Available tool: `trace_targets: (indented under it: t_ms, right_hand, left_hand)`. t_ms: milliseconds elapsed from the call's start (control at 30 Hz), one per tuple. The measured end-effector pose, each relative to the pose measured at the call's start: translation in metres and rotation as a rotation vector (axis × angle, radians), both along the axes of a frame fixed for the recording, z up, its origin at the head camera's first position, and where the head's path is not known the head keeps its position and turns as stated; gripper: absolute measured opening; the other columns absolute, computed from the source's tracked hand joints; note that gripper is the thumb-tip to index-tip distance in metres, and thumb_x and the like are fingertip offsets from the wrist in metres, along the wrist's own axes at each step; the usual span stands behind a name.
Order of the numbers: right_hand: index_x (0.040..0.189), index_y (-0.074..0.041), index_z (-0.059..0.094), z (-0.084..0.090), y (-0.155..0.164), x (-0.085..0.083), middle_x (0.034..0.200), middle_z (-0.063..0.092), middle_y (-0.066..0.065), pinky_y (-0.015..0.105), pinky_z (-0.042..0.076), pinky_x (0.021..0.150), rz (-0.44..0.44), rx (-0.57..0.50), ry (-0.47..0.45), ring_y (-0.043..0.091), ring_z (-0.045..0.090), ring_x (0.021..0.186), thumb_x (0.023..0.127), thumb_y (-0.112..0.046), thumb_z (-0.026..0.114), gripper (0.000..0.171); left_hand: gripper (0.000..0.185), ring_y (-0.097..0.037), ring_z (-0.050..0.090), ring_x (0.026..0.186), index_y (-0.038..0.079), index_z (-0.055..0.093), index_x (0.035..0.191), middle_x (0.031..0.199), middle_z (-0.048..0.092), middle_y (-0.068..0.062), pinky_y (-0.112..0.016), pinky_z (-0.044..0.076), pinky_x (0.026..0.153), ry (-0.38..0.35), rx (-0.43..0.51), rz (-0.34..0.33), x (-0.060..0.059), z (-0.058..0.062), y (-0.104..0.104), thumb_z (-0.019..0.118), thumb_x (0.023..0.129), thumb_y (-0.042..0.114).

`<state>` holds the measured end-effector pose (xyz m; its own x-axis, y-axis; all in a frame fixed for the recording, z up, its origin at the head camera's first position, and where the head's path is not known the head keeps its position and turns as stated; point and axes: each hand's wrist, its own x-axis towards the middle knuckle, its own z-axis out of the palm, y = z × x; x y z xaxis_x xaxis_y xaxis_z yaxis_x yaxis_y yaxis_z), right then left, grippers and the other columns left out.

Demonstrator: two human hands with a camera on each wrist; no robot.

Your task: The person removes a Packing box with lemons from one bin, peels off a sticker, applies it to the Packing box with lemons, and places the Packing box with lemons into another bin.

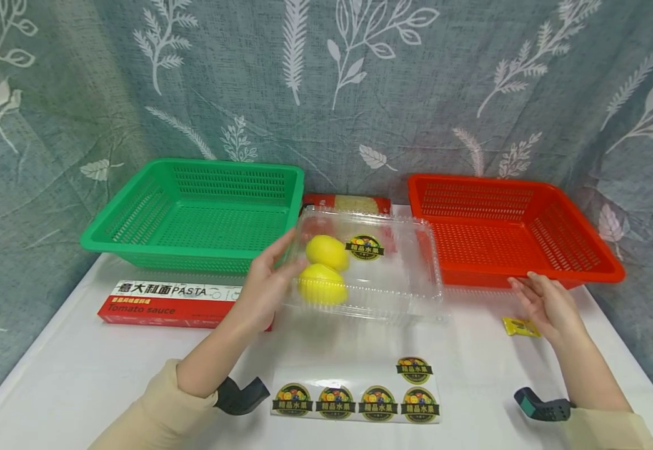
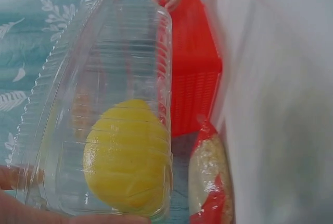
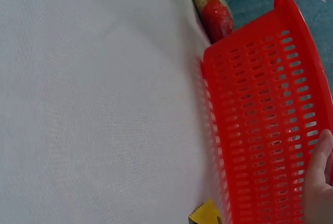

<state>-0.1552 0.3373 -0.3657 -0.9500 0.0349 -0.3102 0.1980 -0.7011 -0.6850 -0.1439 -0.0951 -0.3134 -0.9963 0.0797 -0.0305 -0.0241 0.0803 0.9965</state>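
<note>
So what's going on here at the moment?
A person's left hand grips the left end of a clear clamshell box holding two lemons, with a fruit sticker on its lid. The right hand rests open by the red basket. A green basket and sticker sheet sit nearby.

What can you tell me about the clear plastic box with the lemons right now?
The clear plastic box is a shallow, ribbed, see-through clamshell with its lid closed. It sits between the green basket and the red basket. Two yellow lemons lie at its left end, and a round fruit sticker is on the lid. The left hand holds its left end; the right hand is off it, by the red basket.
</note>
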Motion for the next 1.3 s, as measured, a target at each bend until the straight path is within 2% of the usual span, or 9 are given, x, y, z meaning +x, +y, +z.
trace_targets:
  t_ms: [167, 467, 600, 733, 1000, 1300]
  right_hand:
    - [0.104, -0.010, 0.046, 0.001, 0.002, 0.000, 0.092, 0.063, 0.009, 0.027, 0.050, 0.082, 0.003, -0.001, -0.006, 0.021, 0.065, 0.087, 0.091, -0.013, 0.056, 0.017]
    - [0.099, -0.009, 0.052, 0.000, 0.001, -0.001, 0.090, 0.064, 0.008, 0.027, 0.051, 0.078, 0.011, 0.057, -0.004, 0.019, 0.066, 0.084, 0.090, -0.016, 0.057, 0.013]
    - [0.099, -0.009, 0.052, 0.001, 0.002, -0.002, 0.090, 0.064, 0.007, 0.027, 0.051, 0.077, 0.021, 0.084, 0.005, 0.019, 0.066, 0.084, 0.090, -0.018, 0.058, 0.014]
    - [0.101, -0.010, 0.051, 0.001, 0.002, -0.002, 0.090, 0.065, 0.006, 0.027, 0.051, 0.078, 0.025, 0.091, -0.002, 0.018, 0.066, 0.085, 0.089, -0.019, 0.058, 0.017]
    - [0.102, -0.011, 0.049, 0.001, 0.002, 0.000, 0.089, 0.065, 0.006, 0.027, 0.051, 0.079, 0.034, 0.080, -0.011, 0.019, 0.066, 0.085, 0.090, -0.018, 0.057, 0.016]
    - [0.101, -0.010, 0.052, 0.001, 0.002, 0.000, 0.091, 0.066, 0.005, 0.027, 0.051, 0.079, 0.046, 0.084, 0.004, 0.019, 0.066, 0.087, 0.090, -0.018, 0.057, 0.014]
  left_hand:
    - [0.058, -0.027, 0.031, 0.130, 0.014, 0.026, 0.145, 0.149, 0.021, -0.002, -0.048, 0.035, 0.099, -0.017, 0.038, -0.024, -0.006, 0.005, 0.003, 0.050, 0.092, 0.012]
    - [0.057, -0.018, 0.017, 0.135, 0.016, 0.027, 0.144, 0.149, 0.022, 0.003, -0.050, 0.033, 0.099, 0.011, 0.046, -0.034, -0.018, 0.009, 0.010, 0.050, 0.092, 0.013]
    - [0.058, -0.014, 0.015, 0.136, 0.015, 0.027, 0.144, 0.148, 0.022, 0.004, -0.044, 0.031, 0.102, 0.035, 0.037, -0.022, -0.025, 0.012, 0.014, 0.051, 0.092, 0.012]
    - [0.057, -0.013, 0.015, 0.136, 0.015, 0.027, 0.144, 0.148, 0.023, 0.004, -0.039, 0.028, 0.105, 0.025, 0.040, -0.010, -0.031, 0.015, 0.018, 0.050, 0.092, 0.011]
    - [0.056, -0.013, 0.019, 0.135, 0.014, 0.028, 0.144, 0.148, 0.025, 0.003, -0.032, 0.033, 0.102, 0.014, 0.041, 0.004, -0.039, 0.021, 0.024, 0.050, 0.092, 0.009]
    - [0.056, -0.017, 0.021, 0.134, 0.014, 0.032, 0.143, 0.147, 0.027, 0.002, -0.034, 0.037, 0.099, 0.012, 0.066, 0.014, -0.047, 0.024, 0.037, 0.052, 0.091, 0.007]
